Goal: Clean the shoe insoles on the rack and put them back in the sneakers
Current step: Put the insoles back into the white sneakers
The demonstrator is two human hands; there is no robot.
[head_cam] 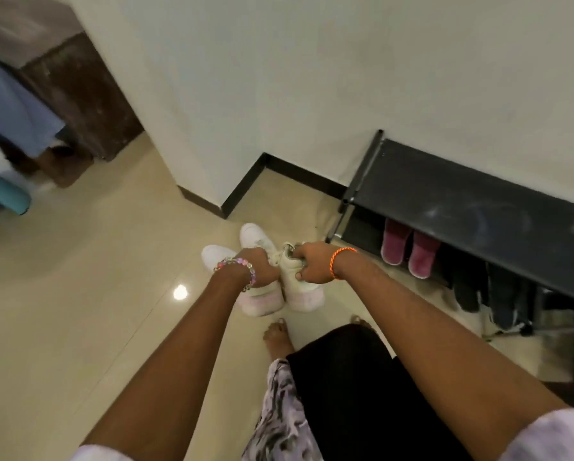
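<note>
Two white sneakers with pale pink heels are side by side above the tiled floor, toes pointing away from me. My left hand [257, 266] grips the collar of the left sneaker [217, 254]. My right hand [312, 264] grips the collar of the right sneaker [300, 291], thumb on its side. Whether the soles touch the floor I cannot tell. No insoles show; the insides of the sneakers are hidden by my hands. The black shoe rack [462, 194] stands to the right against the wall.
Pink slippers [408, 251] and dark shoes [481, 287] sit on the rack's lower shelf. A wall corner with dark skirting [242, 191] juts out just beyond the sneakers. My bare foot [277, 337] is below them. A person's legs [46, 161] and a teal object [3, 197] are far left.
</note>
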